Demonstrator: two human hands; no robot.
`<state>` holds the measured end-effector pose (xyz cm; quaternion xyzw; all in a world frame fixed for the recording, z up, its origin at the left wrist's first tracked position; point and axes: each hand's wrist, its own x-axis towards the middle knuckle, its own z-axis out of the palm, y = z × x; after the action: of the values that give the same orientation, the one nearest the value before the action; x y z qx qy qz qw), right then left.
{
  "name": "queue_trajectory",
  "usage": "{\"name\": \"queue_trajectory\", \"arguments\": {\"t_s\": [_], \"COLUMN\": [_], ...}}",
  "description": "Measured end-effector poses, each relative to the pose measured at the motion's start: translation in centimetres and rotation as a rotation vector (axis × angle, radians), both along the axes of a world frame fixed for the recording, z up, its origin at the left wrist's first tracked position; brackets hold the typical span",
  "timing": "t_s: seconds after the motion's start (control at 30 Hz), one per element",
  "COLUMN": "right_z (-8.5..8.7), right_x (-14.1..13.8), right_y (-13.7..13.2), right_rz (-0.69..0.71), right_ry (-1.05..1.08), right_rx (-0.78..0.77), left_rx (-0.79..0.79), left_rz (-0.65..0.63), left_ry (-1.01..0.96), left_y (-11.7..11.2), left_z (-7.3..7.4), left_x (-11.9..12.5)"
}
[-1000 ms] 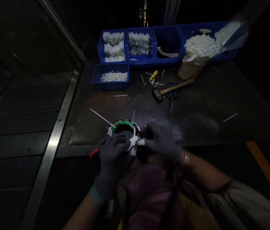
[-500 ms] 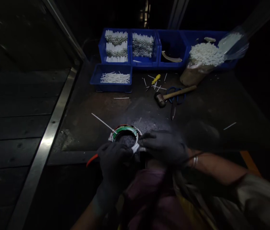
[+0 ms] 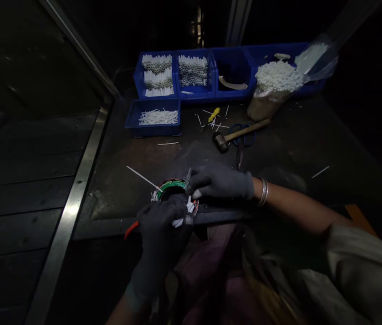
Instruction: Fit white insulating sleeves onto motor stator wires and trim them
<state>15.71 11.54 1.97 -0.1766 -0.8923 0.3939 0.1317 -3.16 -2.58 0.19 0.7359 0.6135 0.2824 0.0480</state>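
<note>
A ring-shaped wound coil, like a motor stator (image 3: 174,183), sits at the bench's near edge, with green, red and white showing on its rim. My gloved left hand (image 3: 162,225) is closed over its near left side. White sleeves (image 3: 190,206) stick out by the left fingertips. Beneath that hand a curved red piece (image 3: 130,229) pokes out; its other end is hidden. My gloved right hand (image 3: 211,181) has its fingers pinched together at the ring's right rim; what they grip is hidden. A thin white stick (image 3: 142,177) slants out from the ring's far left.
Blue bins (image 3: 196,97) of white tubes line the back. Before them stands a blue tray (image 3: 157,130) of thin white sticks. A mallet (image 3: 241,132), scissors (image 3: 240,155), a yellow-handled tool (image 3: 214,114) and a bag of white pieces (image 3: 268,103) lie to the right.
My right hand has moved up and left from the near right of the ring to its right rim. White sleeves by the left fingertips are more exposed. The view has shifted slightly.
</note>
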Motion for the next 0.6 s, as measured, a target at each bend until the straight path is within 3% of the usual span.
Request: {"name": "queue_trajectory", "arguments": {"t_s": [0.13,0.3,0.37,0.43,0.5,0.6], "right_z": [1.9,-0.5,-1.3,-1.0,0.2,2.3], "right_x": [-1.2,-0.5,0.3,1.9,4.6,9.5], "right_y": [-1.6,-3.8,-2.8,-0.3,3.4,9.8], "right_rz": [0.038,-0.082,-0.033,-0.037,-0.301,-1.047], "right_ry": [-0.096,-0.058,-0.021,0.093,0.208,0.203], "right_rx": [0.11,0.183,0.097,0.028,0.096,0.425], "left_rx": [-0.041,-0.029,-0.031,-0.063,-0.092,-0.118], "left_rz": [0.021,0.023,0.018,0.022,0.027,0.045], "left_ry": [0.011,-0.022,-0.023,-0.024,-0.015,-0.007], "left_y": [0.1,0.0,-0.1,-0.1,0.0,0.4], "left_z": [0.0,-0.2,-0.2,-0.2,-0.2,-0.2], "left_x": [-0.1,-0.3,-0.5,-0.7,-1.0,-0.9]}}
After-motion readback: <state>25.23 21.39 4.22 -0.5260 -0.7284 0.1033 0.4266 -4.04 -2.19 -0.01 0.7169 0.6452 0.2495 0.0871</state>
